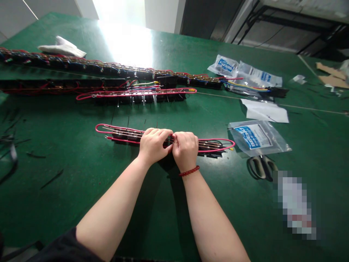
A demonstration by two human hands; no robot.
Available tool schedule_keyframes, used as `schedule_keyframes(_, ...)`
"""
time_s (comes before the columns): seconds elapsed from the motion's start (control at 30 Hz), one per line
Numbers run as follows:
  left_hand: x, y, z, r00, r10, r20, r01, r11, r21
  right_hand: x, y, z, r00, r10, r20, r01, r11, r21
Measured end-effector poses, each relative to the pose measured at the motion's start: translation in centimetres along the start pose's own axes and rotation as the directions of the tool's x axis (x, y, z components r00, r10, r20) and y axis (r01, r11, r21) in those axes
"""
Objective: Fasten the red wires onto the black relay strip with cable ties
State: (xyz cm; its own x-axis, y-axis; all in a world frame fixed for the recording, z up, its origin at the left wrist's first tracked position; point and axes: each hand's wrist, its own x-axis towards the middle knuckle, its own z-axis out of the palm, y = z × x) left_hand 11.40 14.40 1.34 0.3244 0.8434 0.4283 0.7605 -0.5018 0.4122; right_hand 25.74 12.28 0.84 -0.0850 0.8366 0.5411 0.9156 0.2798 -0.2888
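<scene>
Wiring harness (128,135) looped in red sleeving, and we had it lying crosswise on the green worktop (62,120), long axis left to right, mid-frame; our left hand (154,145) and right hand (185,150) met at its middle, fingers curled closed around it.

1. We see a red wire loop (122,128) sheathed in smooth, glossy plastic.
2. Our green bench mat (68,120) looks like rubber, matt with a sheen under glare.
3. We note a clear plastic bag (259,138), glossy and crinkled.
4. The scissors (256,168) have matt grey plastic handles.
5. The white cloth (61,47) looks soft and rumpled.
</scene>
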Motion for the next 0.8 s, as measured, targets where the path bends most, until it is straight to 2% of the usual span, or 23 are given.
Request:
schedule_keyframes(0.2,0.08,0.07,-0.03,0.999,-0.035,-0.011,0.035,0.999,-0.017,-0.04,0.09,0.13,1.0,0.001,-0.013,-0.001,1.0,-0.001)
schedule_keyframes(0.5,0.11,-0.2,0.28,0.999,-0.017,-0.029,0.017,1.0,0.002,-0.01,0.0,0.02,0.998,-0.052,-0.028,0.053,0.998,0.016)
schedule_keyframes(0.8,0.14,-0.21,0.22,0.999,-0.049,-0.004,0.049,0.999,-0.009,-0.02,-0.08,-0.28,0.995,-0.091,-0.03,0.092,0.994,0.064)
